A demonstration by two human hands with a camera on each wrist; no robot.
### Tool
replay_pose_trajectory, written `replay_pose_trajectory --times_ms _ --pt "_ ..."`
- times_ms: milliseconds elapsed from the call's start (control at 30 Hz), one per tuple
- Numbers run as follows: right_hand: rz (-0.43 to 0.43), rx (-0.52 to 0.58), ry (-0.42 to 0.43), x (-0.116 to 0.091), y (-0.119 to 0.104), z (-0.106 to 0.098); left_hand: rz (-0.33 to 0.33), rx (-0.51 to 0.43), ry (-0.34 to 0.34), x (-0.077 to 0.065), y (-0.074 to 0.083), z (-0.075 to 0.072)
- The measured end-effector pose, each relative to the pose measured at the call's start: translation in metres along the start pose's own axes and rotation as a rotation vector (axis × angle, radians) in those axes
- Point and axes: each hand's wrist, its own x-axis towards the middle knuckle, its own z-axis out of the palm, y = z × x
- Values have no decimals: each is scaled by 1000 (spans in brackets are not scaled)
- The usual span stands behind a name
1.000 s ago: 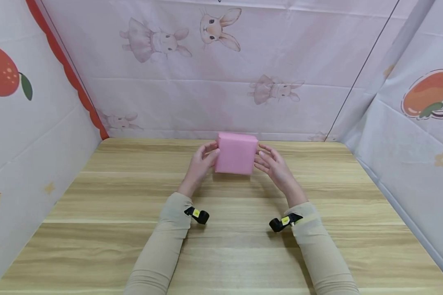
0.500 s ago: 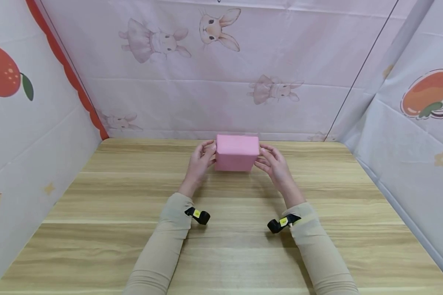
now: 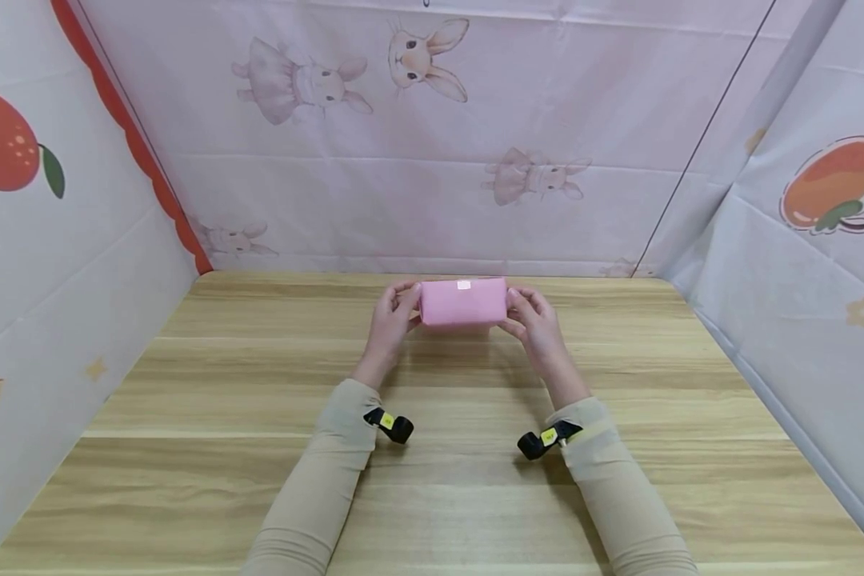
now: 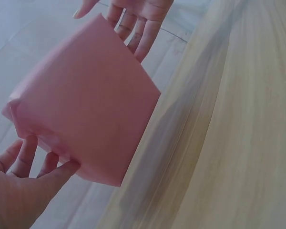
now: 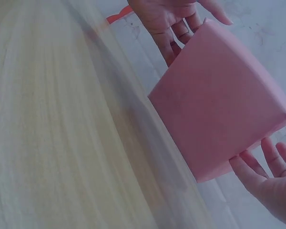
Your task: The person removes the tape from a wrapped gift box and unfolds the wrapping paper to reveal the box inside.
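Note:
A pink, paper-wrapped box (image 3: pixel 468 308) is held between both hands near the far side of the table. Its narrow face points up at the head camera, with a small bright white patch at the far edge. The left hand (image 3: pixel 386 326) grips the left end, thumb at the near corner. At the opposite end, the right hand (image 3: pixel 543 332) holds on in much the same way. Both wrist views show the broad square side of the box, with bent fingers (image 4: pixel 26 155) against its ends. Whether its lower edge touches the table cannot be told.
The wood-grain table (image 3: pixel 468 480) spreads out beneath the forearms. A pale cloth wall with rabbit prints (image 3: pixel 418 208) stands close behind the box. Fruit-printed cloth (image 3: pixel 799 280) hangs along the right side, and similar cloth (image 3: pixel 65 264) along the left.
The box has turned, its top tipping toward the person, so the narrow face shows where the broad one did. Both hands have closed in on its ends and stayed in nearly the same place.

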Motion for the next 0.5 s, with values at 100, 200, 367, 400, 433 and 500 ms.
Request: replay_pose_trajectory --times_ms 100,200,367,400,433,500 --pt "13 -8 23 1 1 1 -12 -15 26 0 -2 1" --pt "34 -21 48 2 2 2 -26 -32 35 1 -4 2" --pt "61 -40 84 3 4 1 -34 -20 16 -1 -5 3" --pt "64 -39 92 3 4 1 -32 -14 11 -1 -5 3" --pt "66 -38 99 3 4 1 -30 -11 7 -1 -5 4" --pt "72 -32 108 3 5 0 -26 -7 4 -1 -5 4"
